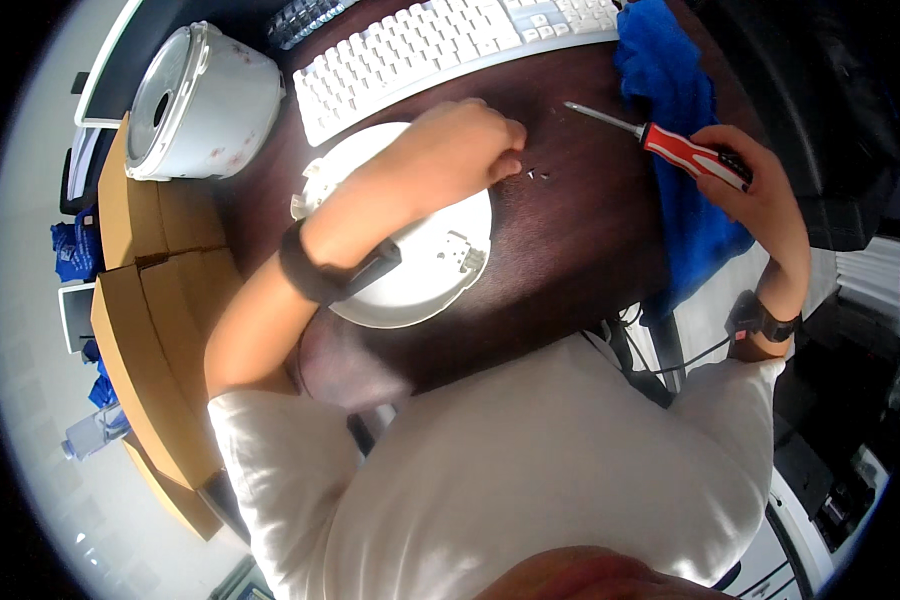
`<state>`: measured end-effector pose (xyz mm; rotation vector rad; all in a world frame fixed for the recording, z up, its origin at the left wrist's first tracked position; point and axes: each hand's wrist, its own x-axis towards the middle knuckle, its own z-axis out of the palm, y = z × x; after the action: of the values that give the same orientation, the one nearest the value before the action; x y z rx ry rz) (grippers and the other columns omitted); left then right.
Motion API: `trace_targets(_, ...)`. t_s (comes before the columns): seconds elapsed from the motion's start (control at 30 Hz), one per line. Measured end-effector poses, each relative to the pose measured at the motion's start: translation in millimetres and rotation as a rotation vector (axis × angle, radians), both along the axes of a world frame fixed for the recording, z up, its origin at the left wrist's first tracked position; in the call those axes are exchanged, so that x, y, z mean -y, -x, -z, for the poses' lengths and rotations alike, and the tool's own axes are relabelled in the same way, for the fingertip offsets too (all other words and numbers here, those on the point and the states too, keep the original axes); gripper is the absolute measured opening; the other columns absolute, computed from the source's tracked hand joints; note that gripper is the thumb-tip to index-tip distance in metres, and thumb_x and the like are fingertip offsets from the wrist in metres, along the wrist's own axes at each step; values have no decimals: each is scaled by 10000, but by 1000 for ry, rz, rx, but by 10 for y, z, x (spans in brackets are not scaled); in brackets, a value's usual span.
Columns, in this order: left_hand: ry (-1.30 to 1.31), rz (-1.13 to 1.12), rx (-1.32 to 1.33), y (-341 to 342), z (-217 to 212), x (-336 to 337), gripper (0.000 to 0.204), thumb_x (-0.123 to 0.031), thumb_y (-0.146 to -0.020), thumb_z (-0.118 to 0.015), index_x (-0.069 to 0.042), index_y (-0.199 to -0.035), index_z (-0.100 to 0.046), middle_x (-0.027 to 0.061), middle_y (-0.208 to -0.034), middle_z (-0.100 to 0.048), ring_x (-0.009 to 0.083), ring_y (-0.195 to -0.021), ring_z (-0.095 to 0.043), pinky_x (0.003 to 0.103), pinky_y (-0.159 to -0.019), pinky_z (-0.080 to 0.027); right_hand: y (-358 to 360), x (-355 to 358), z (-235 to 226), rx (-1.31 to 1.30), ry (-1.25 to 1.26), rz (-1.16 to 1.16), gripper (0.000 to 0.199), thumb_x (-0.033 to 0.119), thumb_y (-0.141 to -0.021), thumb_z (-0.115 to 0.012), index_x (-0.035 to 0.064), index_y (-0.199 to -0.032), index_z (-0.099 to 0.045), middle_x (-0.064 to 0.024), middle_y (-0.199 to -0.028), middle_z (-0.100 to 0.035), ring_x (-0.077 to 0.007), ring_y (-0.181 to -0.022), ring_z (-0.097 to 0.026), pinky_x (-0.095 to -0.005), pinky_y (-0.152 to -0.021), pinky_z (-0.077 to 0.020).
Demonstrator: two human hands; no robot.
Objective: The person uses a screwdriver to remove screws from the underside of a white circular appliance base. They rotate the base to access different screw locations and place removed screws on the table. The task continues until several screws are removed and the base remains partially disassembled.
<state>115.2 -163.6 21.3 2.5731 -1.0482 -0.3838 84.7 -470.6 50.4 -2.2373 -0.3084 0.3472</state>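
My right hand (pixel 755 185) grips a screwdriver (pixel 682 150) by its red, white and black handle, the metal shaft pointing left over the table. Reaching across a round white plastic cover (pixel 410 290), my left hand (pixel 465 150) is closed, its fingers curled in. Whatever may be between those fingertips is hidden. Close by its fingertips, a few tiny screws (pixel 537 176) lie on the dark table. The cover has clips along its rim and sits partly under my left forearm.
A white keyboard (pixel 450 45) runs along the far side of the dark wooden table (pixel 570 250). A grey-white cooker body (pixel 215 105) lies at the far left, above an open cardboard box (pixel 170 330). Blue cloth (pixel 670 80) drapes over the right edge, with cables (pixel 630 345) hanging below.
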Motion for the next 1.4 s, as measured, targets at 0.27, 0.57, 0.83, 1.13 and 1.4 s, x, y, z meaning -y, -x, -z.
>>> trace_targets(0.27, 23, -512, 31, 874, -681, -933, 301, -131, -792, -628, -10, -1064, -582, 123, -999, -596, 214, -907, -546, 307, -757, -430, 59, -124, -113, 176, -68, -177, 334, 42, -685, -625, 43, -1014, -566, -74, -932, -595, -122, -804, -570, -236, -724, -441)
trace_targets(0.57, 542, -1272, 0, 1460, 248, -1565, 520, -250, -867, -582, 4, -1268, -370, 143, -1091, -528, 159, -941, -519, 263, -777, -435, 41, -847, -559, 337, 0, -620, 325, -7, -619, -661, 22, -932, -577, -96, -850, -599, -180, -723, -614, -253, -657, -472)
trace_targets(0.83, 1146, -1224, -475, 1431, 466, -1400, 515, -202, -853, -559, 30, -1261, -345, 179, -1136, -509, 212, -1042, -518, 304, -895, -406, 62, -1438, -788, 252, 195, -755, 354, -9, -564, -725, 57, -882, -586, -90, -816, -589, -213, -693, -604, -259, -625, -473)
trace_targets(1.13, 1346, -1125, -522, 1465, 546, -1411, 496, -72, -774, -547, 20, -1228, -367, 157, -1093, -534, 203, -1016, -537, 310, -900, -410, 113, -1683, -846, 205, 280, -768, 326, -34, -571, -710, 42, -860, -579, -96, -803, -579, -213, -678, -600, -254, -606, -463)
trace_targets(1.4, 1334, -1138, -476, 1501, 575, -1400, 499, -78, -754, -550, 25, -1212, -381, 149, -1046, -553, 186, -947, -566, 292, -845, -442, 152, -1802, -919, 210, 290, -805, 323, -40, -572, -701, 31, -859, -570, -110, -805, -577, -234, -685, -599, -271, -619, -470)
